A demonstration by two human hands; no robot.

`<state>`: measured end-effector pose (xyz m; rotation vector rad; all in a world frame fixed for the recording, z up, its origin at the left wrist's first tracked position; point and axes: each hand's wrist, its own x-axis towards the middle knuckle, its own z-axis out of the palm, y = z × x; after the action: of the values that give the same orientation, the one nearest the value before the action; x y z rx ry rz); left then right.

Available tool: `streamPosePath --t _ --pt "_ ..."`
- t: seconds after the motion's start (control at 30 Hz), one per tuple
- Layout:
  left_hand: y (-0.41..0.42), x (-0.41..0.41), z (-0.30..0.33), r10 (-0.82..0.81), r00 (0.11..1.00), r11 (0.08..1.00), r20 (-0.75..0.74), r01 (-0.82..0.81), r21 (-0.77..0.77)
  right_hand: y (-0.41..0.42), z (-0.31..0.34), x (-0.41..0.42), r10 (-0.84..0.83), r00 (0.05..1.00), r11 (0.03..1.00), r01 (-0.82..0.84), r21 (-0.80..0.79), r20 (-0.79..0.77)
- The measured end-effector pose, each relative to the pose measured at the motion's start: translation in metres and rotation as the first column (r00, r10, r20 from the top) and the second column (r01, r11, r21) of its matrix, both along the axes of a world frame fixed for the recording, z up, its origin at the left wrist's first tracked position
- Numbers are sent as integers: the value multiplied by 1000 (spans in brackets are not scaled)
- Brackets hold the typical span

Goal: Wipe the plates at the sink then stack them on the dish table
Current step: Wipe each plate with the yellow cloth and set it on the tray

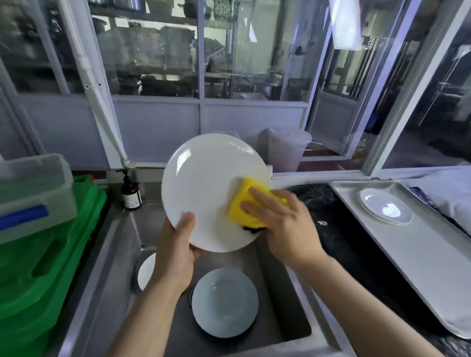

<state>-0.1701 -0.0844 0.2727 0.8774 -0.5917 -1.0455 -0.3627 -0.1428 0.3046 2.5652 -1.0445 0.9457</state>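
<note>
Steel sink lies below my hands; my left hand grips the white plate by its lower rim, tilted up, while my right hand presses a yellow sponge against its face.

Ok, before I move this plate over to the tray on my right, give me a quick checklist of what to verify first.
1. Left hand grips the white plate firmly, thumb on its face: ok.
2. Right hand presses the yellow sponge on the plate, so wiping is not finished: not ok.
3. Plate face free of residue: looks clean where visible, but the part under the sponge is hidden: cannot tell.
4. Landing spot on the metal tray beside the sink holds one plate to stack on: ok.
5. Back of the held plate wiped: cannot tell.
6. Plates remaining in the sink: two, the nearer one fully visible: ok.
</note>
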Motion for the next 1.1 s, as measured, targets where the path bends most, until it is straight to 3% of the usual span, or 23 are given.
streamPosePath --t 0.17,0.37,0.5,0.7,0.83,1.0,1.1 --pt "4 -16 -3 -31 1000 1000 7 31 -5 -2 12 3 -204 977 975 208 -76 62" --pt "-2 -19 7 -62 997 996 -53 65 54 42 -17 30 77 995 983 -87 -163 -63" --pt "-2 -16 7 -66 998 997 -19 66 34 31 -10 22 121 987 974 -138 -182 -102" --pt "6 -13 4 -44 993 999 108 41 31 -11 20 5 -176 984 975 180 -129 42" --pt "10 -19 -3 -46 981 998 188 36 58 -23 30 13 -260 962 962 265 -57 89" --pt "5 -16 7 -7 965 998 264 -12 68 0 30 38 -63 997 997 64 -37 39" --pt "0 -10 19 1 985 999 171 -9 46 25 19 52 78 997 991 -78 -108 -1"
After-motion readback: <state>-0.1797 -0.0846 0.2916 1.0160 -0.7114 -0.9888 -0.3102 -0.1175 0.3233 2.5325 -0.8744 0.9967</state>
